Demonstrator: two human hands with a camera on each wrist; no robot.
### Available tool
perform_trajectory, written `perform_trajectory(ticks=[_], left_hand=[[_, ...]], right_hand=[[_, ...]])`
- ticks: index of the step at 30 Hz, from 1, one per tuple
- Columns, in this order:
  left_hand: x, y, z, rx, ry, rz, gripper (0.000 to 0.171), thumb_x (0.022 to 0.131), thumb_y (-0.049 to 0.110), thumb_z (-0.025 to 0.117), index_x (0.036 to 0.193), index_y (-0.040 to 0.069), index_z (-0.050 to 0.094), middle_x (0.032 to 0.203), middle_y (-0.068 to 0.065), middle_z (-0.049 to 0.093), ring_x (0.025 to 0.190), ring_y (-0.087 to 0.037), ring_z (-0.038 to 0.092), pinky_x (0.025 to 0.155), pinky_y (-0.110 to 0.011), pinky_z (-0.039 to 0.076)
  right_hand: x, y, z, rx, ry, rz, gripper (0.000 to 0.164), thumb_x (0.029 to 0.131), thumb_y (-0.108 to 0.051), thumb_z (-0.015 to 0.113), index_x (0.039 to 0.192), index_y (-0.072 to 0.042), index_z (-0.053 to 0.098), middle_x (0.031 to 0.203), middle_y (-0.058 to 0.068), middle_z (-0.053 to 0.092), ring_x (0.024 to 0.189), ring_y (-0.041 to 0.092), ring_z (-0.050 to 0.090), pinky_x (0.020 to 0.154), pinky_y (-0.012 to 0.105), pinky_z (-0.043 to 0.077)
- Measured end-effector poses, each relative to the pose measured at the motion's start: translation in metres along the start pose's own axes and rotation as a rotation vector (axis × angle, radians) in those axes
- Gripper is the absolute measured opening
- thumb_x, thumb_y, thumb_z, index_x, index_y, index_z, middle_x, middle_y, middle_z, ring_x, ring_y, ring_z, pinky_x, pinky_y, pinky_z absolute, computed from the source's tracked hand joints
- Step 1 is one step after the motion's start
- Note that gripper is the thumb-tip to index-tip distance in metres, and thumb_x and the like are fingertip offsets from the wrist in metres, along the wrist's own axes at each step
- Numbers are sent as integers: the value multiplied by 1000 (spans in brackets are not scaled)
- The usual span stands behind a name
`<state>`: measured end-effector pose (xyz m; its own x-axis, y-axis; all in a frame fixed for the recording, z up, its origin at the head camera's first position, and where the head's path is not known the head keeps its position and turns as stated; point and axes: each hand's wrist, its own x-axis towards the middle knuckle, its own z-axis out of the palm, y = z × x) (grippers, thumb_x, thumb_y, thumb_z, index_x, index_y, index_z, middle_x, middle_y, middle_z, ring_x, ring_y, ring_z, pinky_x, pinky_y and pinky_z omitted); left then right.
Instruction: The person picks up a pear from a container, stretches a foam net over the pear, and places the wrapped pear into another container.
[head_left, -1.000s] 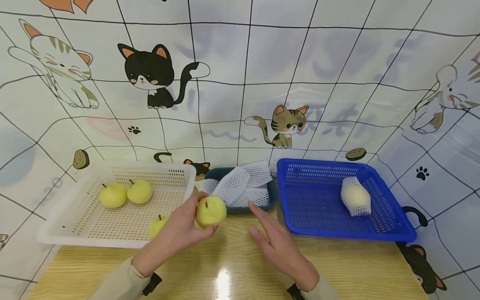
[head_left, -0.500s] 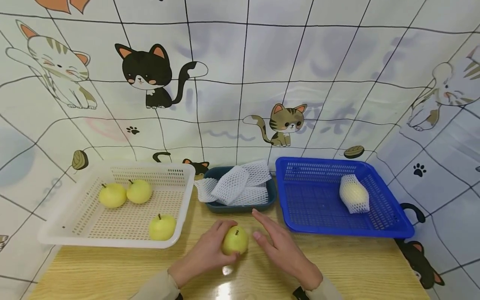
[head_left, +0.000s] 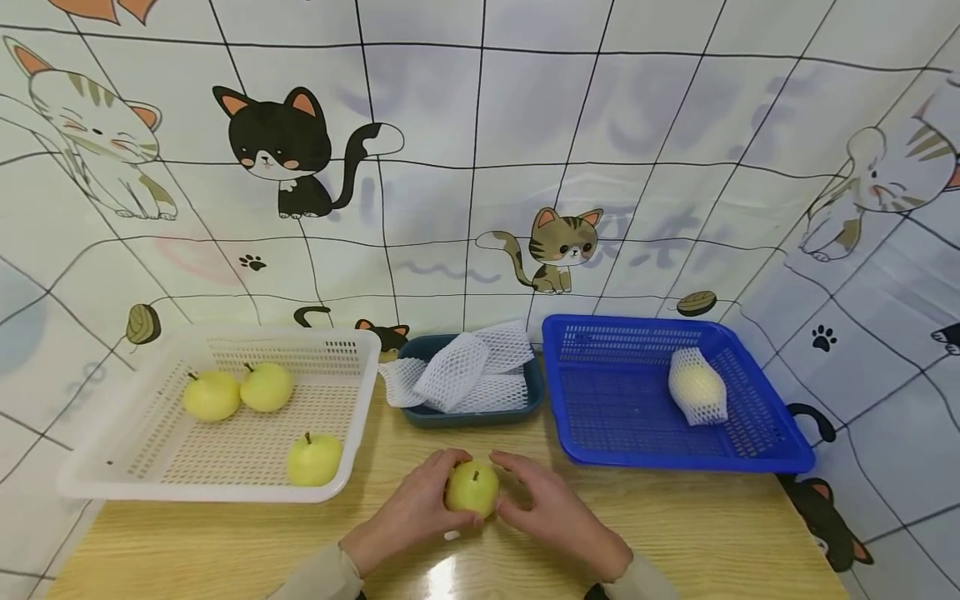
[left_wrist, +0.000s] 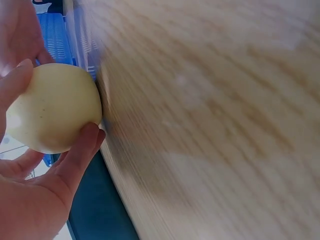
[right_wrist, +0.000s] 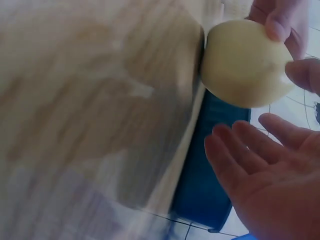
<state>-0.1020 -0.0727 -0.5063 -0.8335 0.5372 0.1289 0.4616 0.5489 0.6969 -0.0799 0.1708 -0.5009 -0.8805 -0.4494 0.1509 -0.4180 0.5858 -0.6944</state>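
Wooden table (head_left: 247, 550): cat-print wall (head_left: 435, 192) behind.
Left hand (head_left: 418, 505): curled fingers grip a bare fruit (head_left: 472, 490) at the tabletop.
Right hand (head_left: 553, 510): fingers spread beside it, contact unclear.
Teal tray (head_left: 472, 419): spare nets (head_left: 456, 373).
White basket (head_left: 202, 493): three fruits (head_left: 315, 461), seemingly left.
Blue basket (head_left: 600, 408): one netted fruit (head_left: 697, 387), seemingly done.

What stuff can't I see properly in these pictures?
Held yellow fruit: left side, head view, covered by the left hand.
Wrapped fruit: bare skin, head view, covered by its foam net.
Teal tray: most of the floor, head view, under white foam nets.
Right hand: cut off by the edge, right wrist view.
Wooden table: grain, right wrist view, blurred.
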Motion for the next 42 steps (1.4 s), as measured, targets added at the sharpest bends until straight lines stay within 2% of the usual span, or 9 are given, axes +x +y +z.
perform_trajectory(ticks=[8,14,17,20,23,28,32,35,42], left_hand=[[1,-1,3,-29,-26,12,73,76,30,94,132,6,54,126,-8,60,109,-20,60,94,-39,54],[-5,-2,-8,-109,-38,-53,84,80,41,90,143,4,51,137,-13,58,120,-29,60,98,-45,53],[-9,-3,-18,-152,20,-80,77,88,44,82,146,4,51,142,-14,57,125,-33,58,98,-49,53],[-9,-2,-28,-155,127,-80,59,96,37,75,142,6,55,139,-9,59,127,-31,58,98,-50,53],[-3,0,-33,-98,257,-28,43,97,22,74,136,10,60,131,-4,63,118,-25,62,93,-45,55],[13,2,-38,109,410,99,35,94,4,74,127,9,64,124,-3,63,106,-20,64,84,-39,56],[27,4,-42,228,453,156,34,93,-2,72,124,7,65,125,-6,62,109,-23,64,86,-39,56],[37,4,-44,280,464,171,34,91,-8,69,123,5,65,127,-10,61,114,-28,61,94,-42,53],[57,-10,-42,387,444,152,36,87,-15,65,118,2,66,130,-16,59,121,-36,56,107,-48,45]], right_hand=[[2,4,7,156,-123,68,68,95,-34,77,150,-6,50,142,8,60,117,18,65,94,34,57],[-1,1,4,115,-128,60,70,95,-30,78,152,-4,47,144,11,58,121,26,63,98,42,55],[-3,-4,-3,111,-107,66,67,96,-22,75,154,-5,45,149,12,54,129,32,58,102,51,51],[-1,-10,-10,127,-49,73,64,97,-13,70,155,-11,45,153,8,51,135,34,54,103,56,49],[6,-15,-13,116,39,50,62,97,-6,67,155,-16,47,153,5,52,135,32,53,102,55,50],[18,-16,-12,91,146,3,55,99,-7,67,151,-14,52,150,3,56,134,28,55,101,53,51],[23,-13,-9,80,176,-7,54,98,-4,68,149,-11,54,149,3,57,133,28,56,100,54,52],[25,-14,-8,81,184,0,54,97,-3,68,148,-11,55,148,3,58,132,28,56,99,55,52],[28,-14,-8,112,194,7,53,95,-2,68,146,-13,57,147,3,59,132,27,56,99,54,52]])
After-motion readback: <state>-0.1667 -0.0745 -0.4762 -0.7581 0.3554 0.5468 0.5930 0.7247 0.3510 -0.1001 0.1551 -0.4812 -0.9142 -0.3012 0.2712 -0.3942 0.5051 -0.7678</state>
